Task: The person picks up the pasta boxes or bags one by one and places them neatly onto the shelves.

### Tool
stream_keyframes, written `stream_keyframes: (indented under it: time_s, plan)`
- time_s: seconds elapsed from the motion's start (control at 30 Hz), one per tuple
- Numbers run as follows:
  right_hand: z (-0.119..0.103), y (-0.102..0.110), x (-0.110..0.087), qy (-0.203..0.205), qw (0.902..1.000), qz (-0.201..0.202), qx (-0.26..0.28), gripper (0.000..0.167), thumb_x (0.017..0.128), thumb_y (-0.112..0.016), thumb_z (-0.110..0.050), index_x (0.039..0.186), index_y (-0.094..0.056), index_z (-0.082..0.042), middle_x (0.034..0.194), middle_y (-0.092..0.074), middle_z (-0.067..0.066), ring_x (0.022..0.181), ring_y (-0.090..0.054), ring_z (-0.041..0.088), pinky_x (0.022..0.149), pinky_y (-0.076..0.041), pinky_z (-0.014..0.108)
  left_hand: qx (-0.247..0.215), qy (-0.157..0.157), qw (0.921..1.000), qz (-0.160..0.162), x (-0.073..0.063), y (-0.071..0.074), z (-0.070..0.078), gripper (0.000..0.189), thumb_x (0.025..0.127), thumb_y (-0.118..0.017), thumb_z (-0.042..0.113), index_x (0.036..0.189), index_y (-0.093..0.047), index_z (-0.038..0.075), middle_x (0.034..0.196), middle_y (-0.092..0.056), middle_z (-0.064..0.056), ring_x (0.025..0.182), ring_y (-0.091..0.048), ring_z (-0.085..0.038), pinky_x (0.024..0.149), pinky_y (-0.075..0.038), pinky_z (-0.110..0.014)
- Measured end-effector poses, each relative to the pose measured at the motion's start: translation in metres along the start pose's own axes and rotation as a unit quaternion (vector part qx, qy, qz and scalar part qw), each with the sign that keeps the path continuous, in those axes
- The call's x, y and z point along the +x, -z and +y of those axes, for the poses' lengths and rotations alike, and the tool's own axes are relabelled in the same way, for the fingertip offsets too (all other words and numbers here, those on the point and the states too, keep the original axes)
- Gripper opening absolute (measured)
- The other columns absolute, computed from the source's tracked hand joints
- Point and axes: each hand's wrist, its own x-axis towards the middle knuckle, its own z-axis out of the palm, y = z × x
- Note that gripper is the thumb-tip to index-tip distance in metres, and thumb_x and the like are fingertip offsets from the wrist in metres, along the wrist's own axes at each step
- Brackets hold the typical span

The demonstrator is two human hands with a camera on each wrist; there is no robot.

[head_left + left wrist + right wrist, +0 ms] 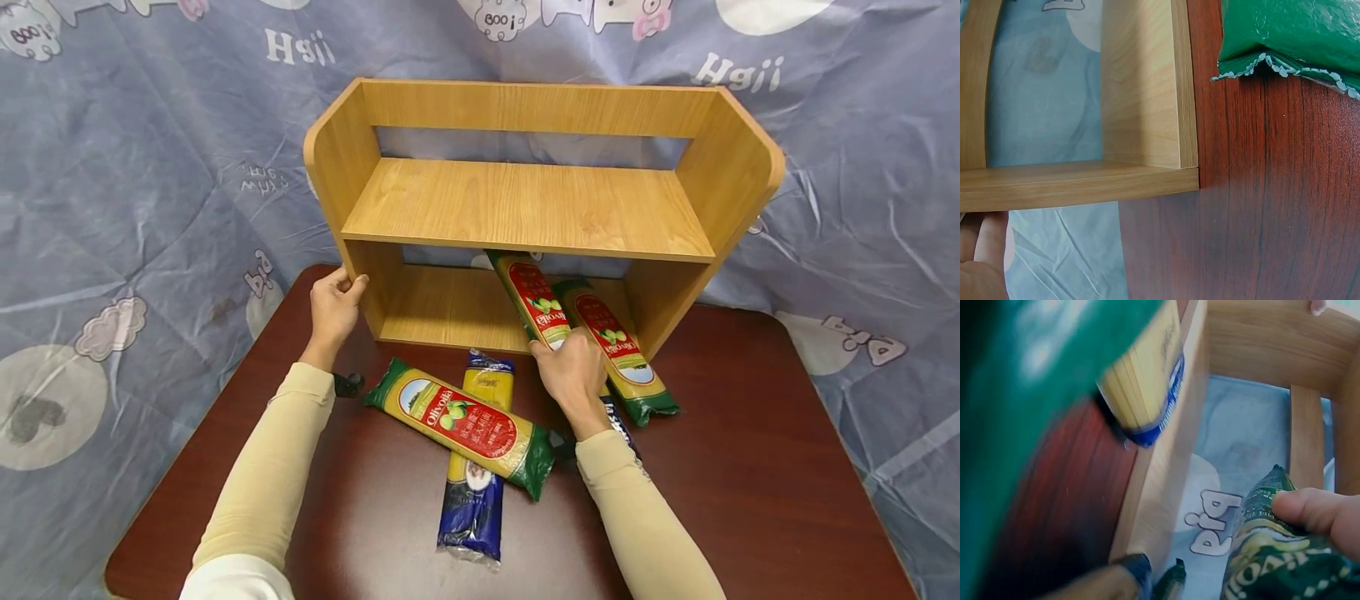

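Observation:
My left hand (pixel 335 312) holds the left side panel of a wooden shelf (pixel 525 208), with its fingers (pixel 988 240) against the panel's outer face. In my right hand (pixel 573 375) is a green-and-yellow spaghetti packet (pixel 536 300), gripped near its front end. Its far end reaches into the lower compartment, under the middle board. The thumb (pixel 1307 509) lies on the wrapper in the right wrist view. A second Olivoilà packet (pixel 615 350) slants over the compartment's front edge, just right of that hand.
On the dark red table (pixel 360 517), another Olivoilà packet (pixel 465 425) lies across a blue-and-yellow spaghetti packet (pixel 472 508). Part of a further blue packet (pixel 618 421) shows beside the right wrist. A patterned grey-blue cloth (pixel 150 208) hangs behind the shelf.

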Motion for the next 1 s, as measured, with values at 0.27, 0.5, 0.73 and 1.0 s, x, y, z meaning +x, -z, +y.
stream_keyframes:
  time_s: [0.27, 0.5, 0.73, 1.0]
  plan:
    - [0.001, -0.016, 0.003, -0.007, 0.9998, -0.017, 0.0, 0.054, 0.083, -0.079, -0.046, 0.098, -0.058, 0.001, 0.084, -0.063, 0.018, 0.079, -0.064, 0.041, 0.067, -0.051, 0.053, 0.005, -0.002, 1.0, 0.008, 0.001, 0.002, -0.001, 0.027, 0.096, -0.069, 0.009, 0.122, -0.075, 0.004, 0.103, -0.075, -0.019, 0.092, -0.071, -0.018, 0.07, -0.053, -0.018]
    - [0.004, -0.027, 0.009, -0.013, 0.9997, -0.023, 0.0, 0.054, 0.084, -0.078, -0.047, 0.099, -0.059, 0.001, 0.088, -0.065, 0.02, 0.083, -0.065, 0.043, 0.07, -0.051, 0.055, 0.014, 0.003, 0.9998, 0.014, -0.001, 0.006, 0.0, 0.026, 0.096, -0.068, 0.01, 0.121, -0.075, 0.004, 0.102, -0.075, -0.018, 0.093, -0.071, -0.017, 0.073, -0.052, -0.018]
    - [0.007, -0.035, 0.013, -0.009, 0.9994, -0.033, -0.01, 0.056, 0.084, -0.079, -0.048, 0.098, -0.062, 0.004, 0.093, -0.067, 0.022, 0.089, -0.066, 0.046, 0.074, -0.052, 0.058, 0.011, 0.005, 0.9999, 0.01, -0.001, 0.005, -0.001, 0.025, 0.097, -0.068, 0.011, 0.12, -0.076, 0.005, 0.102, -0.075, -0.018, 0.093, -0.071, -0.018, 0.072, -0.052, -0.019]
    - [0.007, -0.04, 0.018, -0.027, 0.9982, -0.047, -0.025, 0.052, 0.086, -0.075, -0.047, 0.098, -0.062, 0.002, 0.097, -0.067, 0.023, 0.091, -0.064, 0.046, 0.075, -0.051, 0.061, 0.007, 0.001, 1.0, 0.007, -0.001, -0.001, 0.001, 0.026, 0.096, -0.069, 0.01, 0.121, -0.075, 0.004, 0.103, -0.075, -0.018, 0.094, -0.072, -0.022, 0.072, -0.053, -0.02]
